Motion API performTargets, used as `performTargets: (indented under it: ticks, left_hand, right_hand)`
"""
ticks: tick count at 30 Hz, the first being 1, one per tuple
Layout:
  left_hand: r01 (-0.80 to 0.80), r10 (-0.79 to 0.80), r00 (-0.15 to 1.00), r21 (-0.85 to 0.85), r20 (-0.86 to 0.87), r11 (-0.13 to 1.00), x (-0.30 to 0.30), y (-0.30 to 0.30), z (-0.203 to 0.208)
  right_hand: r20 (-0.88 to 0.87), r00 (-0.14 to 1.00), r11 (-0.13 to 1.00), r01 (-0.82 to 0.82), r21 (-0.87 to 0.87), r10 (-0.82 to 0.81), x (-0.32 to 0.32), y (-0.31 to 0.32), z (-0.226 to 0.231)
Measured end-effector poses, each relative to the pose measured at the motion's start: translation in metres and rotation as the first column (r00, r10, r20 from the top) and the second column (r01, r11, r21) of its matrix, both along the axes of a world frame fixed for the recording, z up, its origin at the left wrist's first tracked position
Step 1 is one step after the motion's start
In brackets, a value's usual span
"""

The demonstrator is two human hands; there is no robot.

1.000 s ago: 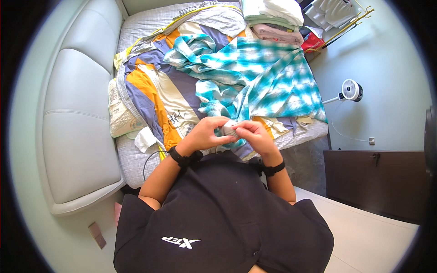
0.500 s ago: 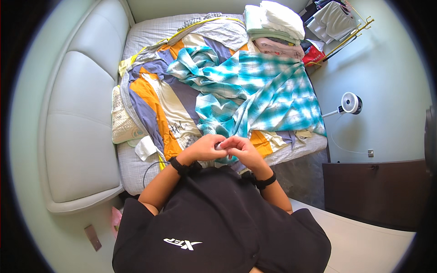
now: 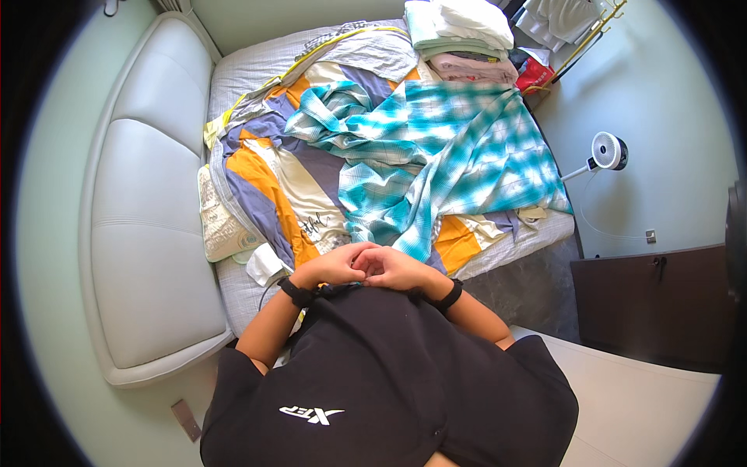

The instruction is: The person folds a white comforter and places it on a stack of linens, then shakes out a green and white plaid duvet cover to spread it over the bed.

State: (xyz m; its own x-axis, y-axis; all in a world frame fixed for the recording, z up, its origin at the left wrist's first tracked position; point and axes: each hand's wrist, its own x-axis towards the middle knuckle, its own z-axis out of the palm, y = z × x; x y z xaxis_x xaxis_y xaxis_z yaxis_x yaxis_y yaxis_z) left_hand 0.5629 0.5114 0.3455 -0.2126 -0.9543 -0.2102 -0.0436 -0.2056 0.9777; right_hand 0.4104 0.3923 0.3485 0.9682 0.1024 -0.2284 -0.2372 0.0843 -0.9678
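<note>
My left hand (image 3: 336, 265) and my right hand (image 3: 394, 268) meet in front of my chest, above the near edge of the bed. Their fingers are curled in against each other, and whatever they may hold between them is hidden. Just beyond lies a rumpled teal-and-white checked cloth (image 3: 482, 159), spread over the middle and right of the bed. Under it is a bedcover (image 3: 253, 173) in orange, purple-grey and cream, bunched toward the left. A small white cloth or paper (image 3: 264, 263) sits left of my left hand.
A padded headboard (image 3: 152, 241) runs along the left. Folded bedding (image 3: 467, 39) is stacked at the far right corner, near a yellow clothes rack (image 3: 587, 43). A white fan (image 3: 608, 151) stands right of the bed, with a dark brown panel (image 3: 654, 307) nearer. A patterned pillow (image 3: 223, 214) lies beside the headboard.
My hands have drawn closer together and a little nearer my body, the right one moving left. A small pale thing seen between the fingers earlier is now hidden. The whole view has shifted slightly.
</note>
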Motion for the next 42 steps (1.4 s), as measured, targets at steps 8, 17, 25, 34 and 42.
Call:
performTargets:
  ticks: [8,17,25,34,42]
  left_hand:
    - [-0.249,0.277,0.918,0.132,-0.283,0.960,0.018,-0.004,-0.002]
    - [-0.482,0.482,0.844,-0.060,0.234,0.874,0.029,-0.010,-0.007]
    - [-0.575,0.598,0.641,-0.216,0.481,0.789,0.037,0.004,-0.009]
    - [-0.674,0.758,0.601,-0.350,0.251,0.651,0.036,0.008,0.036]
    - [-0.457,0.606,0.790,-0.576,0.087,0.678,-0.011,-0.025,0.094]
  right_hand:
    - [0.021,0.949,0.933,0.305,0.191,-0.314,0.023,-0.018,-0.012]
    - [-0.048,0.897,0.853,0.434,0.291,-0.440,0.039,-0.033,0.001]
    - [-0.090,0.839,0.799,0.540,0.264,-0.537,0.020,-0.051,0.029]
    - [0.566,0.640,0.162,0.724,-0.670,-0.520,0.003,-0.075,0.046]
    - [0.586,0.798,0.438,0.582,-0.685,-0.144,0.009,-0.014,0.106]
